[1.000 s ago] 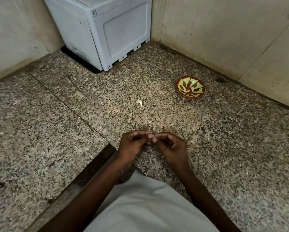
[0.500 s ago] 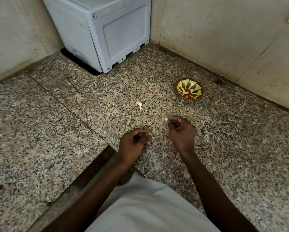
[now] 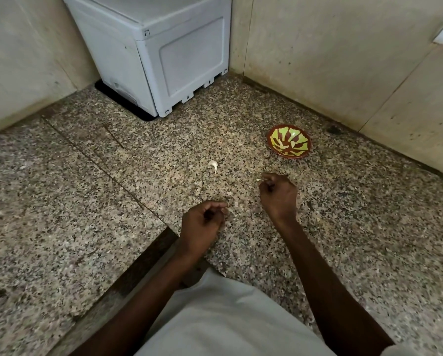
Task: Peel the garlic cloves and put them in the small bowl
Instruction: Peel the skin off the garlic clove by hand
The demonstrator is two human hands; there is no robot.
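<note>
Right hand [image 3: 279,195] pinches a small pale garlic clove [image 3: 259,180] at its fingertips, held out toward the small bowl [image 3: 289,141], probably to drop it in; the red-and-green bowl sits just ahead near the wall and looks to hold nothing yet. Left hand [image 3: 202,222] is loosely curled low over the granite bench [image 3: 369,227], beside pale skin scraps [image 3: 231,210], though whether it grips any I can't tell. Another unpeeled garlic clove [image 3: 213,165] lies between hands and bowl, within easy reach.
</note>
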